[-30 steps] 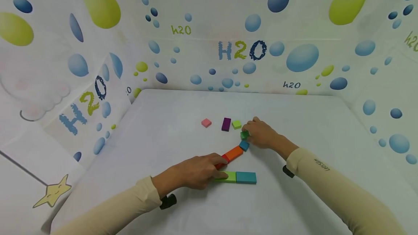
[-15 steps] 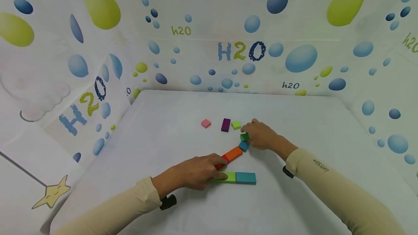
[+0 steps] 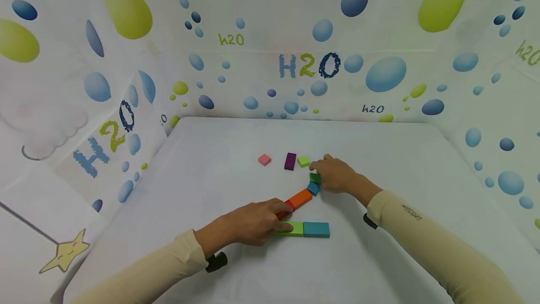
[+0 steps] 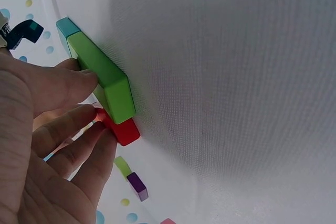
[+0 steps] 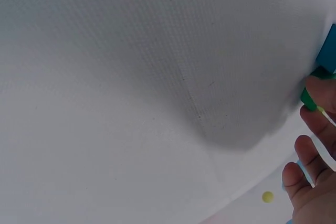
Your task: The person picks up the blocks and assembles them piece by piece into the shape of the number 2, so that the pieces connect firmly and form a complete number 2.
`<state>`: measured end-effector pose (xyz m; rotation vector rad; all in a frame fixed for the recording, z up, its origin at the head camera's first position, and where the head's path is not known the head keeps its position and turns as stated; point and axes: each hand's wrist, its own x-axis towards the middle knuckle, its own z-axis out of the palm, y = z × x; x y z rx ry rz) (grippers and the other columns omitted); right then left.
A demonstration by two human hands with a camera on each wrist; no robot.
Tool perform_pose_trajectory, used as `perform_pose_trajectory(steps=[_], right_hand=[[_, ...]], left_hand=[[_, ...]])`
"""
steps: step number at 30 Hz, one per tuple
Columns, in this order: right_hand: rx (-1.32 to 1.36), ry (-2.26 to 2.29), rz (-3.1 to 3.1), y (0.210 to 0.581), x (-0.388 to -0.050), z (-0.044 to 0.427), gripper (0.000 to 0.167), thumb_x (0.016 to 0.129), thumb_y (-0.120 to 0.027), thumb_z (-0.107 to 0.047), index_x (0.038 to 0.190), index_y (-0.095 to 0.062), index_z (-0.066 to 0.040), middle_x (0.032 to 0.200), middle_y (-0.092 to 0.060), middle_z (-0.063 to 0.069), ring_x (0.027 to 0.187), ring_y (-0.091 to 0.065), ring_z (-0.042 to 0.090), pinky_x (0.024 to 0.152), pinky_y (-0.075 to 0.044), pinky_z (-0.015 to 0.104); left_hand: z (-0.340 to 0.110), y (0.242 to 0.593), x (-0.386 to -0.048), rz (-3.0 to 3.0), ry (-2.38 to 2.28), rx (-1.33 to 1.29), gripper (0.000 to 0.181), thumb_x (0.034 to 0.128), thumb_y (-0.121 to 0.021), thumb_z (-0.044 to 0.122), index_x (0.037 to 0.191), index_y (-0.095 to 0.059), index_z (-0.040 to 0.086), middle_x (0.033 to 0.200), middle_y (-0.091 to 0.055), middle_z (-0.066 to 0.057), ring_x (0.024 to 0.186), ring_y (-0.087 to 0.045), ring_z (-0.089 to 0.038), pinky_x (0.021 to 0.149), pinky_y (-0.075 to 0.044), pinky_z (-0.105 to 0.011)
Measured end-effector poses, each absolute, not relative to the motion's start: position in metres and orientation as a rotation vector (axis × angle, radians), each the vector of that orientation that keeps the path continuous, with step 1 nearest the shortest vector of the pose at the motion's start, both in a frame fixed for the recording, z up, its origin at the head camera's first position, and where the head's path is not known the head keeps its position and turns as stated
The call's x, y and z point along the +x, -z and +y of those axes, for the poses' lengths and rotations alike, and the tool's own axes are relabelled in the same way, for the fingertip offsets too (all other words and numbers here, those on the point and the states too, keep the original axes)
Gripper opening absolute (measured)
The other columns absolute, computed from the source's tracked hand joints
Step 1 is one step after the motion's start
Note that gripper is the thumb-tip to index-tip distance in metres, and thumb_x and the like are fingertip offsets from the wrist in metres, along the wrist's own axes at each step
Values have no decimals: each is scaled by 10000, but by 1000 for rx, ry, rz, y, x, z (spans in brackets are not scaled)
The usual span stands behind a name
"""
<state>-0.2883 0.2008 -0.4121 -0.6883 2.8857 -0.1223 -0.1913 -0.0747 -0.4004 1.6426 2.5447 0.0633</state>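
Observation:
My left hand (image 3: 256, 222) rests on two blocks with fairly straight fingers. Its thumb touches the light green block (image 4: 105, 69), and its fingertips touch the red block (image 4: 123, 131). A teal block (image 3: 316, 230) adjoins the light green one end to end. From the red block, an orange block (image 3: 301, 198) slants away to the right, followed by a small blue block (image 3: 313, 188). My right hand (image 3: 335, 175) pinches a dark green block (image 3: 315, 178) between thumb and index finger, against the blue block. Its other fingers are apart from the block in the right wrist view.
Beyond the row lie a small lime block (image 3: 303, 161), a purple block (image 3: 290, 161) and a pink block (image 3: 264, 159). The white table (image 3: 211, 154) is bounded by patterned cloth walls (image 3: 253, 79) at the back and sides.
My right hand has eased the dark green block slightly toward me, against the blue one. The left hand stays put. The whole view has shifted a little.

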Motion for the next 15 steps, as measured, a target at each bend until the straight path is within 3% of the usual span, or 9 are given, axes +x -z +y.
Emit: perform_pose_trajectory(steps=[15], right_hand=[[-689, 154, 2865, 416, -288, 200, 424, 882, -712, -101, 1295, -647, -166, 1170, -665, 35, 1075, -499, 252, 936, -533, 431]], left_hand=[[-76, 402, -190, 2547, -68, 1637, 425, 946, -697, 124, 1337, -679, 291, 1428, -556, -53, 1318, -490, -190, 1036, -505, -315]])
